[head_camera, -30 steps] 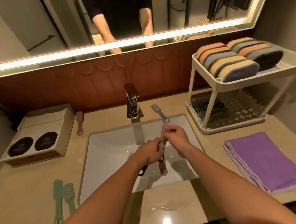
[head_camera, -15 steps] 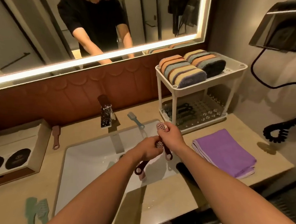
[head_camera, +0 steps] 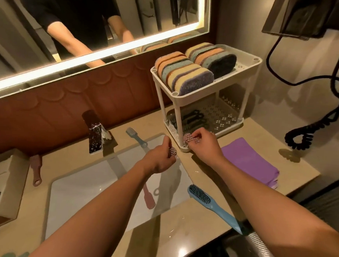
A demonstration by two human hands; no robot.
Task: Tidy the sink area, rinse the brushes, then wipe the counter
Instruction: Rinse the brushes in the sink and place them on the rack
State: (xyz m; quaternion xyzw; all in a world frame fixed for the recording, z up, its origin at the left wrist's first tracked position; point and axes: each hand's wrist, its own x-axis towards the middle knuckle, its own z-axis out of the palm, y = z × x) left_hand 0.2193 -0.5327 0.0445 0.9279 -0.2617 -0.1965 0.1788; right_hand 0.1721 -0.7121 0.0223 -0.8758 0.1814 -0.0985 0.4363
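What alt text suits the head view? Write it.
The left hand holds a pink brush over the sink; the right hand holds a second pink brush at the lower rack tier. A blue brush and purple cloth lie nearby.

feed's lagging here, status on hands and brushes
Left hand grips pink brush over sink. Right hand holds second brush at rack lower tier. Front rack post beside it.

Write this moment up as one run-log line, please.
left hand: grips pink brush over sink | right hand: holds second pink brush at lower rack tier | blue brush: on counter | purple cloth: folded, untouched
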